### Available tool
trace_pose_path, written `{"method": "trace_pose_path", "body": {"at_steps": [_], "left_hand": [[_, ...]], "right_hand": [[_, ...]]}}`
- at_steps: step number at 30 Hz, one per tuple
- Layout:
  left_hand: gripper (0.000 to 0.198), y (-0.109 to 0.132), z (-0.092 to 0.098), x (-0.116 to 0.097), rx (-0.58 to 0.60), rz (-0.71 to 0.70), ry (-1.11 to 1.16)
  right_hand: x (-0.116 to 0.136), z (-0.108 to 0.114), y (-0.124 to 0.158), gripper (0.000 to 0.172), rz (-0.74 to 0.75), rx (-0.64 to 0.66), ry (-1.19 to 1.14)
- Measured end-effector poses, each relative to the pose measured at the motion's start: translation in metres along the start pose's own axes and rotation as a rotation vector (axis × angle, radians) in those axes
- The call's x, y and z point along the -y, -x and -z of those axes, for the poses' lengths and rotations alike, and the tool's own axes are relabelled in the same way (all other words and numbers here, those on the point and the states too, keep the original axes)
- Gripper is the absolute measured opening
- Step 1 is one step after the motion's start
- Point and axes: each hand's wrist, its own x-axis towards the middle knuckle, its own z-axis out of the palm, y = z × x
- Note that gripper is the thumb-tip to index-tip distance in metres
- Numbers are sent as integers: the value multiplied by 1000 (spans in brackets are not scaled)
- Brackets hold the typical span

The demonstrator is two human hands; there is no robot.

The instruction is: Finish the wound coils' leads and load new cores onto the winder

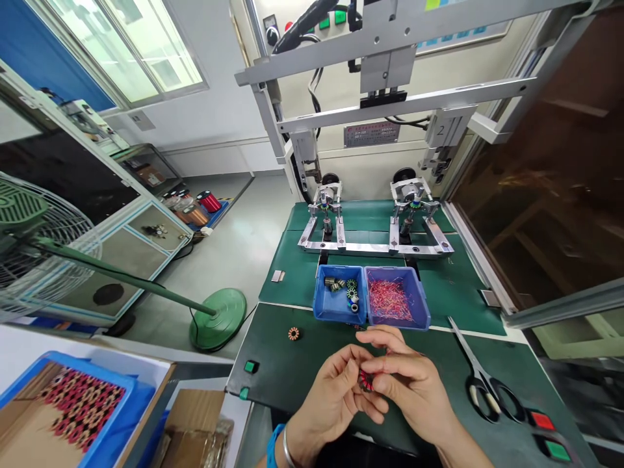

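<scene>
Between the fingertips of both hands is a small round stator [365, 381] wound with red wire. My left hand [336, 387] pinches it from the left, and my right hand [412, 377] grips it from the right with thumb and fingers. The fingers cover much of it. To the left on the green bench lies another small stator [293, 333] with copper-coloured windings. Just beyond my hands stand a blue bin [324, 311] holding several small cores and a purple-blue bin [425, 320] with red wire scraps. A pair of scissors [480, 374] rests at the right.
Behind the bins stands a metal winding fixture [365, 248] with two stations under an aluminium frame [331, 52]. Green [556, 450] and red [542, 421] buttons sit at the right corner. A blue tray [127, 385] of stators is at lower left, near a fan base [219, 318].
</scene>
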Motion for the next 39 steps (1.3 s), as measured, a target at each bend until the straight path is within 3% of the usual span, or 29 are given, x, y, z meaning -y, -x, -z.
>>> {"method": "trace_pose_path", "body": {"at_steps": [8, 14, 17, 21, 28, 35, 39], "left_hand": [[42, 4, -15, -17, -97, -150, -222], [49, 1, -16, -20, 41, -120, -310], [49, -2, -17, -21, 96, -52, -367], [47, 0, -24, -29, 40, 32, -503], [37, 8, -35, -30, -10, -24, -786], [38, 6, -30, -22, 14, -57, -737], [36, 3, -31, -22, -40, -38, -651]], "right_hand": [[7, -15, 10, 21, -19, -249, 223], [10, -16, 12, 32, 22, -187, 268], [11, -12, 14, 24, 30, -145, 293], [15, -8, 16, 16, -8, -154, 275], [25, -8, 15, 28, -74, -212, 231], [23, -7, 15, 28, -95, -228, 222], [18, -3, 15, 15, -50, -185, 220]]}}
